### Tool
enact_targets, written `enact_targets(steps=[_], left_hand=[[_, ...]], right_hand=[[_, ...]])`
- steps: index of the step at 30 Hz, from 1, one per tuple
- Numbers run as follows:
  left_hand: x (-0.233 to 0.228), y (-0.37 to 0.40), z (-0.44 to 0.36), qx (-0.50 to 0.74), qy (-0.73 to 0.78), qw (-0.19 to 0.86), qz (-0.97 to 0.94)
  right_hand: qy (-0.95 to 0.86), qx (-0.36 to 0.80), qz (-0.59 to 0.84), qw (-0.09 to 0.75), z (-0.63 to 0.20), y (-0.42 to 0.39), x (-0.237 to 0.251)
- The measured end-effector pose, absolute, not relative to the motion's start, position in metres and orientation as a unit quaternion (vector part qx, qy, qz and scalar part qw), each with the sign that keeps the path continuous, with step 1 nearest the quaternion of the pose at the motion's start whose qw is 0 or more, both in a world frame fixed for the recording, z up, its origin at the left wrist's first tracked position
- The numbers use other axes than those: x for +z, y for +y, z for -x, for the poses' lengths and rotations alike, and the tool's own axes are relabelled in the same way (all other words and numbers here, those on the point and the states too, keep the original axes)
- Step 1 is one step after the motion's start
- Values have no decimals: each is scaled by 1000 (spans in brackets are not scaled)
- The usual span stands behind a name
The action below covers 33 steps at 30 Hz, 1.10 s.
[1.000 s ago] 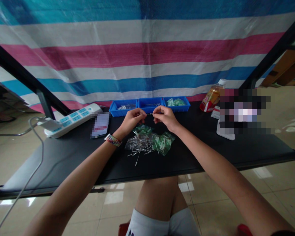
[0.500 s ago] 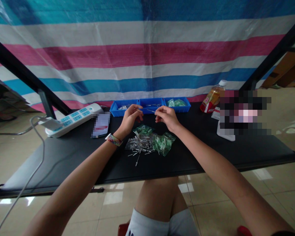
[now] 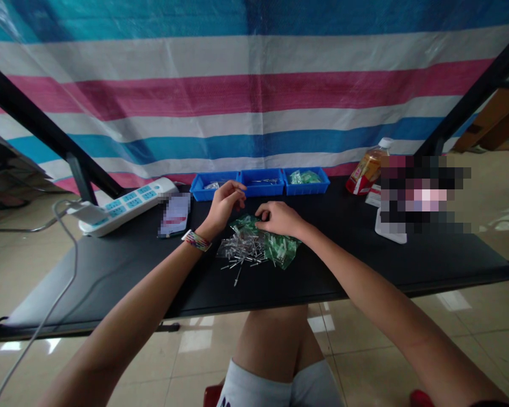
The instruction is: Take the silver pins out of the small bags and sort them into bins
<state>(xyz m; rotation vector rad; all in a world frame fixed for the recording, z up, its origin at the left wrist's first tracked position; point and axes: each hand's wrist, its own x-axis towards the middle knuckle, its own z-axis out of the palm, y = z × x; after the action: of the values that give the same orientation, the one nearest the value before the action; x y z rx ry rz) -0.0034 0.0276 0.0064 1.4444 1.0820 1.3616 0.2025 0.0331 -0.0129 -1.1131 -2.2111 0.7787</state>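
Observation:
My left hand [image 3: 227,202] hovers over the black table [image 3: 343,265] just in front of the blue bins, fingers loosely curled; whether it holds anything is too small to see. My right hand [image 3: 280,219] is lowered, knuckles up, with its fingertips down on a green plastic bag of small parts [image 3: 282,249] and at the edge of a pile of thin metal pins [image 3: 240,250]. A second green bag [image 3: 244,222] lies partly under that hand. Its fingertips hide what they touch. On my left wrist is a striped band [image 3: 195,241].
Three blue bins [image 3: 263,182] stand in a row at the table's back, holding small parts. A white power strip [image 3: 125,206] with a cable lies at the left, a small packet [image 3: 175,215] beside it. A drink bottle [image 3: 368,168] stands at the right. A striped tarp hangs behind.
Both hands held a thin pin between them near the bins. My right hand has since dropped down and left onto the green bag and pin pile. My left hand barely moved.

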Motion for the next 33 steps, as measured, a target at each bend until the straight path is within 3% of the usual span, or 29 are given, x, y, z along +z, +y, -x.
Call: enact_targets(steps=[9,17,21,26,33], left_hand=[[5,31,5,518,449,424,-591],[3,25,-3,387,411,373,-737],[-3,27,-5,431,401,405,-700],[-1,28,-5,484,403,433,-645],[3,23,-3,448,427,384,-685]], right_hand=[[-753,418,427,276,-204,47,-14],[-640,508,374,439,-208,57,-10],[-594,535,364,478,-207,52,-5],[-554,622,331,444,-203,45,-3],[-597,557,314,484,-203,43,-2]])
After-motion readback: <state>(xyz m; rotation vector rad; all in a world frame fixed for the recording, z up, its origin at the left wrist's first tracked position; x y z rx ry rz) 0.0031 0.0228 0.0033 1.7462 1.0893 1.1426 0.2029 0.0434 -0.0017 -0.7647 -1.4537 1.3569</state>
